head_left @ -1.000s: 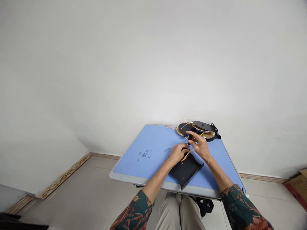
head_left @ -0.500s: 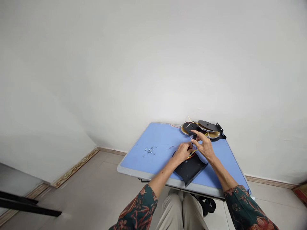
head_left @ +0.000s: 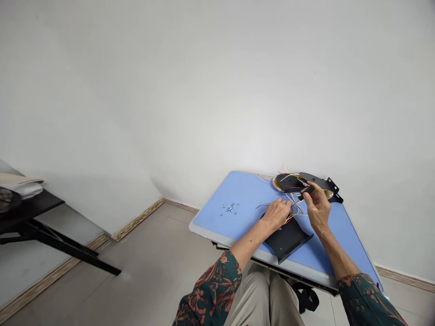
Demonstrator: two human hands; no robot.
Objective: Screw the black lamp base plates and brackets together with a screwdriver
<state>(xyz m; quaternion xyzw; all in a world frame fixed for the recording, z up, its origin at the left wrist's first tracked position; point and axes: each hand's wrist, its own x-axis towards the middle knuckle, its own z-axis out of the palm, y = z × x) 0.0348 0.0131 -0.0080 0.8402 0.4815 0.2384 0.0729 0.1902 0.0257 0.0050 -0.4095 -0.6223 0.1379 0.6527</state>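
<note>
My left hand (head_left: 277, 215) rests over a bundle of thin red, yellow and white wires (head_left: 295, 209), its fingers closed on them just above a black metal plate with a bent edge (head_left: 287, 239). My right hand (head_left: 317, 206) pinches a small black piece (head_left: 306, 192) between thumb and fingers. That piece sits at the near edge of a round black disc with a gold-coloured rim (head_left: 288, 182). A black metal bracket (head_left: 316, 180) lies across the disc's far side, partly over a second gold-coloured round part.
Several small metal screws or nuts (head_left: 229, 208) lie on the blue tabletop (head_left: 244, 194), left of my hands. A black bag (head_left: 306, 296) sits under the table by my beige-trousered knees (head_left: 265, 303). A dark side table (head_left: 25, 215) with pale cloth stands at far left.
The whole scene has shifted right and the side table has come into view as my head turned. My right hand has drawn away from my left, holding the black piece, and the wires show more.
</note>
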